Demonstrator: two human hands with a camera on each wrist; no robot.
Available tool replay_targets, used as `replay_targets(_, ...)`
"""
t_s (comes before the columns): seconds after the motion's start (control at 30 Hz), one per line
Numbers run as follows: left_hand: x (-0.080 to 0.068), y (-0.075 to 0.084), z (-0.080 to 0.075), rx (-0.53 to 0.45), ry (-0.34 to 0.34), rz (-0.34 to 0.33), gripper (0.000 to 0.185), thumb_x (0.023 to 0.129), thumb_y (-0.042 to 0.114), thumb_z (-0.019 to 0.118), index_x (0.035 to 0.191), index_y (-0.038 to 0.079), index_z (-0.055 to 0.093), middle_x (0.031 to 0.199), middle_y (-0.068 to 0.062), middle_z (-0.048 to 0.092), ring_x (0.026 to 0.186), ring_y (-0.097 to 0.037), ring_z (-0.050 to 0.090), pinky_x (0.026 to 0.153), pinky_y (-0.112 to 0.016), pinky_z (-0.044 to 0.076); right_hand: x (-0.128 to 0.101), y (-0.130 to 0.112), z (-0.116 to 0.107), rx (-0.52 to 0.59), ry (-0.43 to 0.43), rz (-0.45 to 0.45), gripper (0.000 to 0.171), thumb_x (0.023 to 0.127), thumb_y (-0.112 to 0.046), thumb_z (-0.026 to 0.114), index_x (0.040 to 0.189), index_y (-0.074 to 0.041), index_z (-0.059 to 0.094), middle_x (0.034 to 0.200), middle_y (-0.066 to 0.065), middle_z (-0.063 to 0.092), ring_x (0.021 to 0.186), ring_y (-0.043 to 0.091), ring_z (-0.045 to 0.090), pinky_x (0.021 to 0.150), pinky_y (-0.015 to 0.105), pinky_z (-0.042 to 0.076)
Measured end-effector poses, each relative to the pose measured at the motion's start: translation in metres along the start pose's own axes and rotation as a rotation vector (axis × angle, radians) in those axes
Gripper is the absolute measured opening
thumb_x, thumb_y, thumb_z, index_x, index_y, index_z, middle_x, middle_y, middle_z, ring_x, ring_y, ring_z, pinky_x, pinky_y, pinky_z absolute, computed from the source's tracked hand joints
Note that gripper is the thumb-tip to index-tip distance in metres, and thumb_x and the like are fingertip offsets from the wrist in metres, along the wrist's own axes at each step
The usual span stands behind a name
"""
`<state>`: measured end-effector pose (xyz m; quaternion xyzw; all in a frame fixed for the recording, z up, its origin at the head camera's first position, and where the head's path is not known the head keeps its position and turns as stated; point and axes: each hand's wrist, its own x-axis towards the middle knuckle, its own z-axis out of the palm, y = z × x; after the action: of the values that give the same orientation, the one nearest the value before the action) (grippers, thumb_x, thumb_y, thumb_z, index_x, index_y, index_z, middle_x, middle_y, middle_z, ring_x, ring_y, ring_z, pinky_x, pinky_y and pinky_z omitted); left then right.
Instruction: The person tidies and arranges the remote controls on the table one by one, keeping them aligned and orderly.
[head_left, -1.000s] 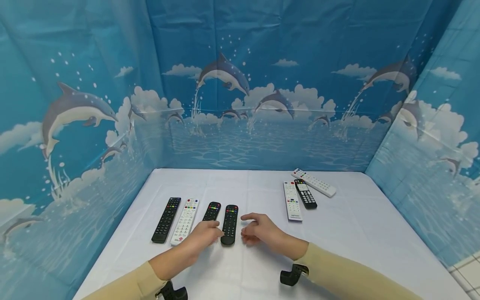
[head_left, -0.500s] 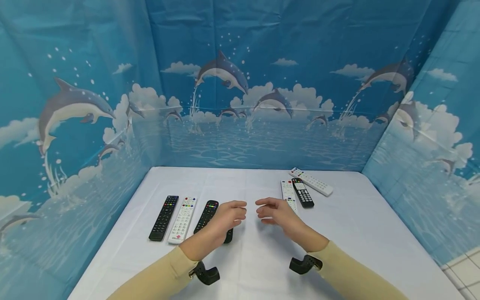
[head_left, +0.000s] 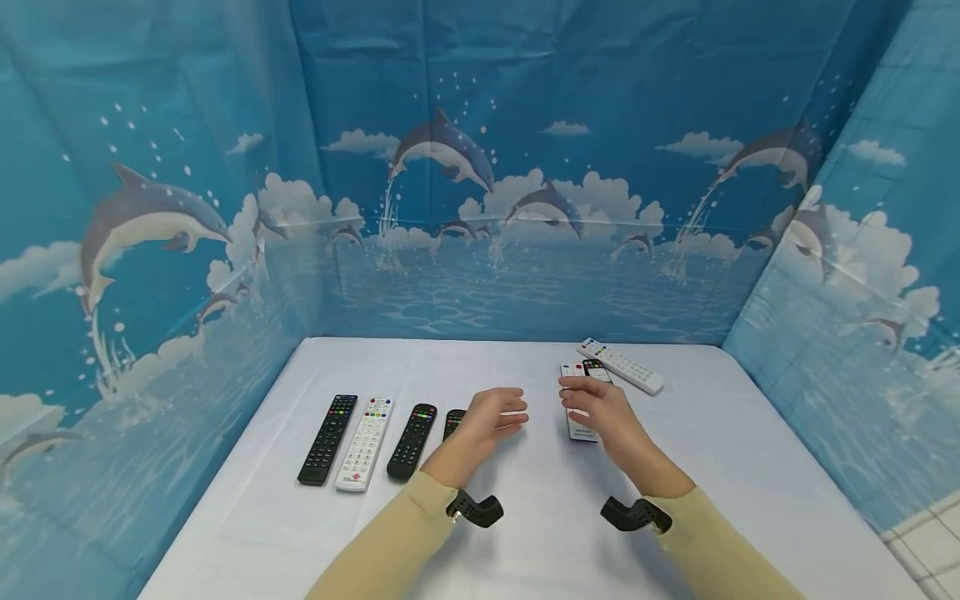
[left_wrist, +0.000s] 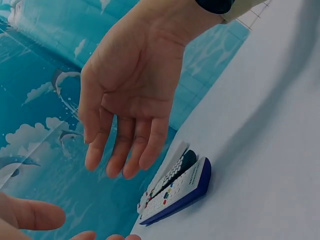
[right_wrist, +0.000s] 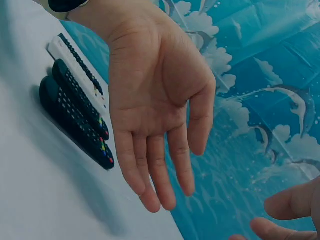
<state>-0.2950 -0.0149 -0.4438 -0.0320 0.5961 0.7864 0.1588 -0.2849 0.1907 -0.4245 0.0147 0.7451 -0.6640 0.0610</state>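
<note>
From the head view, the left hand [head_left: 487, 425] and right hand [head_left: 603, 414] hang over the middle of the white worktop [head_left: 247, 517], a gap between them. Neither grips anything. Toward the left edge, a square-ended black remote [head_left: 327, 440], a white remote [head_left: 365, 444] and a rounded black remote [head_left: 412, 442] lie almost parallel, spaced apart and buttons up, presumably so each face can be read. The fourth, a black remote partly hidden by the left hand [head_left: 453, 421], seems to end this row. Near the back right corner, a slanted white remote [head_left: 621, 366] lies close to the back edge; a black remote beyond the right hand [head_left: 596, 369] and a near white remote [head_left: 580, 432] sit below it, less evenly set, perhaps simply put down loosely.

In the left wrist view, the right hand's fingers droop in a loose bend, slightly spread, clear of that cluster. The picture is dim, so whether those remotes touch is hard to tell.

In the right wrist view, the left hand's fingers are nearly straight, slightly spread, thumb apart; the row lies beyond, on the worktop.
</note>
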Motion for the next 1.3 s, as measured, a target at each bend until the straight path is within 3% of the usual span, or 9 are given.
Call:
replay_targets(0.2, 0.018, -0.009, 0.019, -0.072, 0.011, -0.021, 0.046, 0.097, 0.016, 0.06, 0.137, -0.006, 0.053, 0.128, -0.024, 0.057, 0.123, -0.043, 0.055, 0.108, -0.048, 0.043, 0.005, 0.009, -0.02, -0.009, 0.042, 0.044, 0.047, 0.105, -0.019, 0.051, 0.149, -0.005, 0.044, 0.154, 0.018, 0.038, 0.141, 0.035, 0.037, 0.116, 0.052, 0.031)
replay_targets(0.5, 0.04, -0.031, 0.046, -0.207, 0.126, -0.134, 0.052, 0.088, 0.005, 0.061, 0.136, -0.009, 0.046, 0.13, -0.034, 0.05, 0.123, -0.048, 0.049, 0.107, -0.056, 0.04, 0.012, 0.033, -0.034, 0.008, 0.078, 0.125, 0.061, 0.105, -0.022, 0.05, 0.158, -0.005, 0.027, 0.161, 0.023, 0.023, 0.146, 0.041, 0.026, 0.117, 0.055, 0.028)
replay_targets(0.7, 0.047, -0.041, 0.057, -0.171, 0.14, -0.129, 0.031, 0.087, 0.003, 0.059, 0.116, -0.008, 0.057, 0.127, -0.032, 0.053, 0.111, -0.039, 0.057, 0.103, -0.051, 0.045, 0.018, 0.046, -0.034, 0.023, 0.113, 0.193, 0.068, 0.103, -0.023, 0.052, 0.16, -0.004, 0.02, 0.159, 0.025, 0.025, 0.14, 0.04, 0.035, 0.114, 0.053, 0.034)
replay_targets(0.83, 0.052, -0.044, 0.063, -0.152, 0.147, -0.128, 0.019, 0.084, -0.004, 0.057, 0.103, -0.006, 0.061, 0.117, -0.029, 0.061, 0.097, -0.029, 0.062, 0.099, -0.048, 0.049, 0.02, 0.054, -0.037, 0.018, 0.108, 0.181, 0.067, 0.103, -0.018, 0.049, 0.159, 0.001, 0.017, 0.156, 0.028, 0.028, 0.134, 0.037, 0.042, 0.11, 0.049, 0.039)
replay_targets(1.0, 0.059, -0.045, 0.073, -0.108, 0.24, -0.129, 0.019, 0.079, -0.014, 0.056, 0.094, -0.004, 0.061, 0.101, -0.025, 0.069, 0.087, -0.026, 0.067, 0.091, -0.045, 0.055, 0.026, 0.067, -0.041, -0.035, 0.113, 0.137, 0.064, 0.103, -0.014, 0.053, 0.157, 0.002, 0.024, 0.154, 0.027, 0.034, 0.128, 0.032, 0.049, 0.099, 0.04, 0.051)
replay_targets(1.13, 0.064, -0.05, 0.08, -0.018, 0.32, -0.097, 0.021, 0.076, -0.021, 0.058, 0.092, -0.009, 0.064, 0.092, -0.022, 0.071, 0.08, -0.023, 0.068, 0.08, -0.039, 0.06, 0.028, 0.076, -0.042, -0.062, 0.119, 0.127, 0.059, 0.102, -0.01, 0.055, 0.155, 0.001, 0.032, 0.151, 0.026, 0.04, 0.126, 0.03, 0.053, 0.09, 0.034, 0.056)
replay_targets(1.3, 0.066, -0.056, 0.082, 0.036, 0.291, -0.045, 0.025, 0.076, -0.024, 0.062, 0.097, -0.013, 0.069, 0.089, -0.016, 0.071, 0.081, -0.022, 0.069, 0.076, -0.038, 0.061, 0.028, 0.082, -0.042, -0.052, 0.156, 0.118, 0.054, 0.097, 0.0, 0.058, 0.149, 0.001, 0.045, 0.145, 0.024, 0.051, 0.114, 0.021, 0.059, 0.081, 0.03, 0.059)
